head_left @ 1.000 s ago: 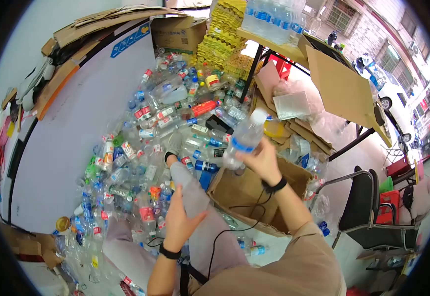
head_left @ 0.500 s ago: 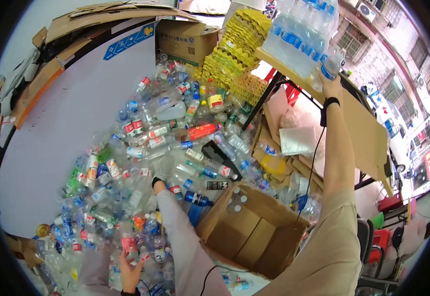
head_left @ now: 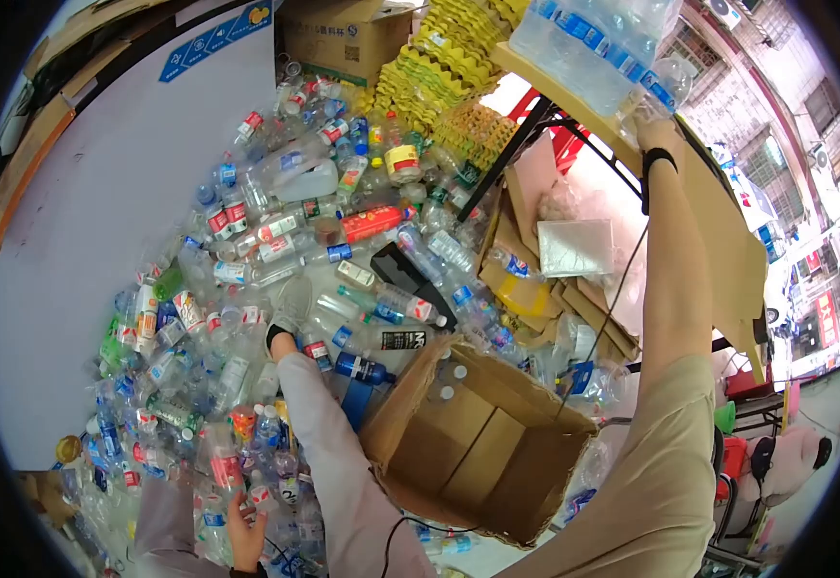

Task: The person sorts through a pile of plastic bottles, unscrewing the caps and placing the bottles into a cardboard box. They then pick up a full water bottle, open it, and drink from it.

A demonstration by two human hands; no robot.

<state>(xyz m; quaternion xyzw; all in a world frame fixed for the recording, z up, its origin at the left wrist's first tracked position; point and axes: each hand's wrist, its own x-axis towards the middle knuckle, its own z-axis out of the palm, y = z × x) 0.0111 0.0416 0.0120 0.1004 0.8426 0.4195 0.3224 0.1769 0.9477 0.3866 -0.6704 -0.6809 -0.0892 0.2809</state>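
My right hand (head_left: 653,133), at the end of a raised arm, grips a clear plastic bottle (head_left: 667,81) with a blue label beside the tabletop's edge. Just behind it stands a bag of blue-labelled bottles (head_left: 586,48). Low on the left, my left hand (head_left: 244,539) has its fingers at the lower end of a clear bottle with a red label (head_left: 225,470), which it holds over the heap. Loose plastic bottles (head_left: 275,252) surround this hand, with my legs between it and the box.
An open cardboard box (head_left: 473,448) with a few bottles in one corner stands before me. Yellow egg trays (head_left: 444,63) and another carton (head_left: 338,43) rise behind the heap. A cable hangs from my right wrist. Flattened cardboard (head_left: 535,299) lies under the table.
The view has shifted, so the heap and box appear further left and up. The right hand's bottle now shows larger and tilted beside the bagged bottles. The red-labelled bottle shows higher above the left fingers.
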